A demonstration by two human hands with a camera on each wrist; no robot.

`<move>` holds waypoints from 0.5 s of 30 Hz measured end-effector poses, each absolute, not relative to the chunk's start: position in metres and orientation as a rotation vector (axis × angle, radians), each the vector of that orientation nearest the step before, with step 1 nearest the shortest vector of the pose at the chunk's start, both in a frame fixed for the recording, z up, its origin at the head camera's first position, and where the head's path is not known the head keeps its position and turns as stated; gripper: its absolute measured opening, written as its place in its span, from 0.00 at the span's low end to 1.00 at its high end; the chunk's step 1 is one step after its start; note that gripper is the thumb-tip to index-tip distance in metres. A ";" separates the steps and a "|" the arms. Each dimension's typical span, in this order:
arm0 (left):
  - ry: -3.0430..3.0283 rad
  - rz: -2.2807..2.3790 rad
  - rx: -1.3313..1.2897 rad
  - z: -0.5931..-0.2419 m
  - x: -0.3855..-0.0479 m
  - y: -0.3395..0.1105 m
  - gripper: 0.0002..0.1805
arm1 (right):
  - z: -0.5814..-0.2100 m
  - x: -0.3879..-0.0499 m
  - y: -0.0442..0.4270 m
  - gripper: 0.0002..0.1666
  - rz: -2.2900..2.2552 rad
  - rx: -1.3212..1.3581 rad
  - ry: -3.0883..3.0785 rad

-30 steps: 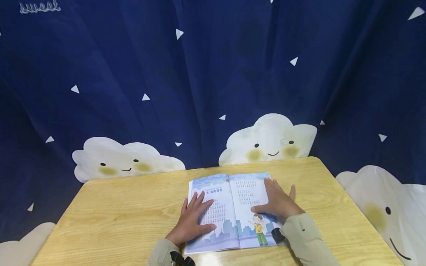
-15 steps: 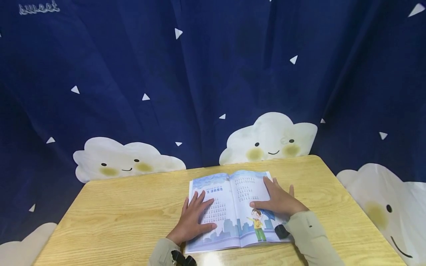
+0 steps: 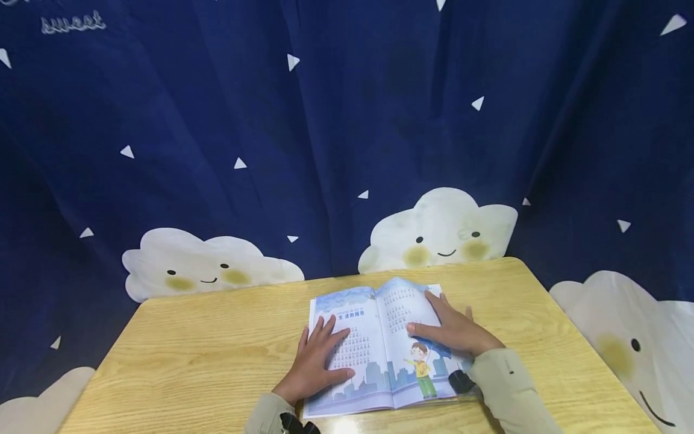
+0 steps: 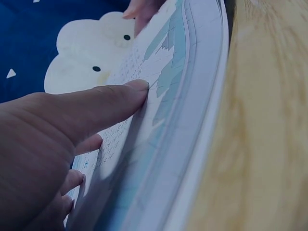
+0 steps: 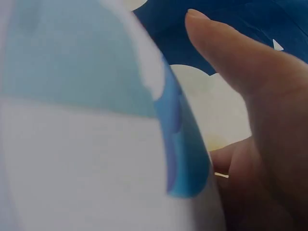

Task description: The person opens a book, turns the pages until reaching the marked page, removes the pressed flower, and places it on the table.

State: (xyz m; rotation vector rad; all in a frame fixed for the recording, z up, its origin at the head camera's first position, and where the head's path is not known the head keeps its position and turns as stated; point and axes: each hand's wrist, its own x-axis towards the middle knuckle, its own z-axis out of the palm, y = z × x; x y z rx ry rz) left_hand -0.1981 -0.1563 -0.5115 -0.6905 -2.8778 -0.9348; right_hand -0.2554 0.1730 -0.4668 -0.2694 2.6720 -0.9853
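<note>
An open picture book (image 3: 355,395) lies on the wooden table, with printed text, a blue skyline and a child holding an umbrella. My left hand (image 3: 317,361) rests spread on the left page, its thumb (image 4: 108,103) and fingertips touching the paper in the left wrist view. My right hand (image 3: 458,328) is at the right page's outer edge, thumb stretched over the page. That page (image 3: 398,301) bows upward, with a white sheet showing beyond its edge. In the right wrist view, the curved page (image 5: 86,159) hides some fingers, and the thumb (image 5: 231,53) stands apart from it.
The light wooden table (image 3: 206,349) extends to both sides of the book. Behind it hangs a dark blue curtain (image 3: 325,120) with white triangles and smiling clouds. A black strap device (image 3: 461,381) sits at the right wrist, another (image 3: 295,425) at the left.
The right page, nearly flat a second ago, has risen into a bow near its top. My right hand has shifted slightly at the edge. The left hand stays on its page.
</note>
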 end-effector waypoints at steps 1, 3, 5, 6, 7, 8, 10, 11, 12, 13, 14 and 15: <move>-2.876 -0.932 -0.694 -0.511 -0.198 -0.156 0.42 | -0.467 -0.255 0.173 0.66 -0.998 -0.269 2.665; -2.871 -0.926 -0.702 -0.510 -0.198 -0.156 0.42 | -0.465 -0.255 0.172 0.64 -1.031 -0.278 2.656; -2.866 -0.914 -0.707 -0.509 -0.199 -0.156 0.42 | -0.464 -0.255 0.172 0.62 -1.083 -0.270 2.642; -2.862 -0.910 -0.709 -0.509 -0.199 -0.157 0.42 | -0.463 -0.255 0.172 0.61 -1.107 -0.268 2.639; -2.859 -0.902 -0.710 -0.509 -0.200 -0.157 0.42 | -0.462 -0.256 0.171 0.60 -1.128 -0.247 2.633; -2.857 -0.903 -0.709 -0.509 -0.200 -0.157 0.42 | -0.461 -0.256 0.171 0.59 -1.166 -0.223 2.608; -2.856 -0.900 -0.707 -0.509 -0.201 -0.157 0.42 | -0.460 -0.256 0.171 0.57 -1.242 -0.161 2.557; -2.857 -0.899 -0.707 -0.509 -0.201 -0.157 0.42 | -0.460 -0.256 0.171 0.56 -1.258 -0.139 2.552; -2.859 -0.902 -0.708 -0.509 -0.201 -0.157 0.42 | -0.459 -0.256 0.171 0.55 -1.265 -0.128 2.552; -2.866 -0.903 -0.705 -0.510 -0.201 -0.157 0.42 | -0.459 -0.256 0.172 0.54 -1.284 -0.114 2.546; -2.873 -0.906 -0.702 -0.511 -0.200 -0.157 0.42 | -0.459 -0.256 0.173 0.53 -1.308 -0.122 2.537; -2.884 -0.906 -0.697 -0.512 -0.199 -0.157 0.43 | -0.460 -0.256 0.174 0.53 -1.327 -0.126 2.541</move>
